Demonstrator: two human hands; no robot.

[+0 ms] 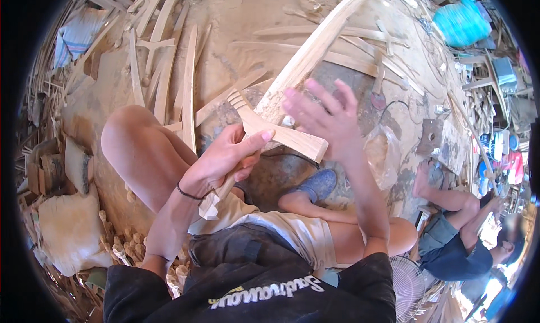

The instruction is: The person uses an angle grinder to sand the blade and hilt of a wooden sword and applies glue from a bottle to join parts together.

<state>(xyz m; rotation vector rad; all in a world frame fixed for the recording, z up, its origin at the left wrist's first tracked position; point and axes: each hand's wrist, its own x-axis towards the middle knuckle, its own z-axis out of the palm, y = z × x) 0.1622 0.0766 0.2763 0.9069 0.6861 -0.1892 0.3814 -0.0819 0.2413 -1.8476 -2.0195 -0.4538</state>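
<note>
A pale wooden sword (306, 56) slants across my lap, its long blade reaching up and right and its squared pommel near my waist. My left hand (228, 154) is wrapped round the grip just below the crossguard, thumb pressed on the guard. The crossguard (289, 138) has a block-like right end and grooves cut into its left end. Wood shavings lie on the blade close to the guard. Beside the blade's base, my right hand (332, 112) is raised with its fingers spread and slightly blurred; nothing shows in it.
Several wooden sword pieces (191, 81) lie on the dusty floor ahead. A clear plastic bag (382, 154) is right of my right forearm. Another person (461, 233) sits at the right, near a fan (406, 289). Carved wooden handles (135, 247) are piled at lower left, beside a sack (73, 230).
</note>
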